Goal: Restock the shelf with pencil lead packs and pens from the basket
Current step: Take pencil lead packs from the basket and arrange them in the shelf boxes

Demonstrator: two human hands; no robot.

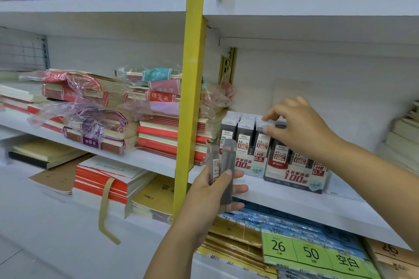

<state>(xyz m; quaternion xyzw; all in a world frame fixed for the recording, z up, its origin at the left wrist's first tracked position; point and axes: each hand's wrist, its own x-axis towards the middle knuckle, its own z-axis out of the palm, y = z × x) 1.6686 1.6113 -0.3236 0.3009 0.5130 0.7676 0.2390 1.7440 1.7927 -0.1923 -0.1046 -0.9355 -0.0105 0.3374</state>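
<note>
A stationery shelf [294, 205] runs across the middle of the frame. At centre right, the right hand [301, 129] pinches the top of one lead pack [261, 141] between thumb and forefinger. The pack stands upright in a row of what seems to be the 0.5 box [243, 166], probably so its label faces out like its neighbours. A 0.7 box [294, 179] touches that box on its right. At lower centre, the left hand [210, 190] grips a few spare packs [226, 165] upright, just in front of the shelf edge, likely as a ready supply. Blur hides how many it holds. The basket and any pens are out of view. A yellow post [192, 75] hides part of the notebooks [158, 133] stacked at left, and the right wrist covers the 0.7 box's back rows
</note>
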